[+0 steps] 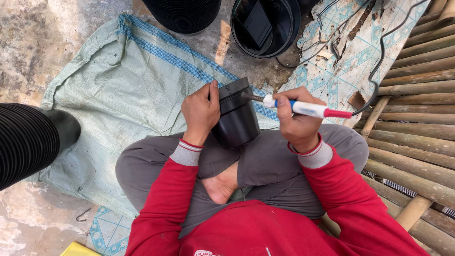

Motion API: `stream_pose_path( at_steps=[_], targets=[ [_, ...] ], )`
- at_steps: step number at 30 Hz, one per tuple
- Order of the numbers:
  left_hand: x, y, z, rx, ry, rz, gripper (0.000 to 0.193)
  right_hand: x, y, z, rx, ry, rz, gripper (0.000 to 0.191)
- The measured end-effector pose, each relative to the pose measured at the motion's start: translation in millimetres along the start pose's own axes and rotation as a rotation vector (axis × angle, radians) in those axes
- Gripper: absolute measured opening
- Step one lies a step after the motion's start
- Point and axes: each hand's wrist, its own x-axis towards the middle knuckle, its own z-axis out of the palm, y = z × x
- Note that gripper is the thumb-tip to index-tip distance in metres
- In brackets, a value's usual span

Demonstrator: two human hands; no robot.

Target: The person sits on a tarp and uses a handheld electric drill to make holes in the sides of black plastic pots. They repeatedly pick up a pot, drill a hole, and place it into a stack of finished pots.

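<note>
My left hand [200, 114] covers the left side of the black pot [235, 116]. Behind the pot, the bucket [265, 28] and the stack of pots [182, 14] are cut by the top edge. Left of the pot, the ribbed stack [28, 140] leaves the picture.

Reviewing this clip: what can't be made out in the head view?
- Soldering iron tip contact: too small to tell whether it touches the black pot.
- Pot's left side: covered by left hand.
- Iron's cord: runs off the top edge.
- Pot stack: cut by the left edge.
</note>
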Motion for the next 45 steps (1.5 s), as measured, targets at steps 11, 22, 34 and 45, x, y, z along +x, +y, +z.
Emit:
stream_pose_path(
  at_steps=[11,22,34,45],
  targets=[
    [-1.3,1.2,4.3,0.022,-0.002,0.024,0.046,0.4,-2.3,7.6,-0.025,-0.044,-0.057,0.014],
    [-2.3,-1.5,8.4,0.031,-0.007,0.034,0.046,-3.6,0.4,8.0,-0.068,-0.048,-0.035,0.014],
    [-1.8,-3.2,8.6,0.037,-0.022,0.025,0.047,1.2,-1.2,17.4,-0.079,-0.095,-0.074,0.008],
    [-2.0,-3.3,10.0,0.046,-0.027,0.020,0.047,7.0,2.4,25.5,-0.049,-0.117,-0.022,0.008]
  ],
)
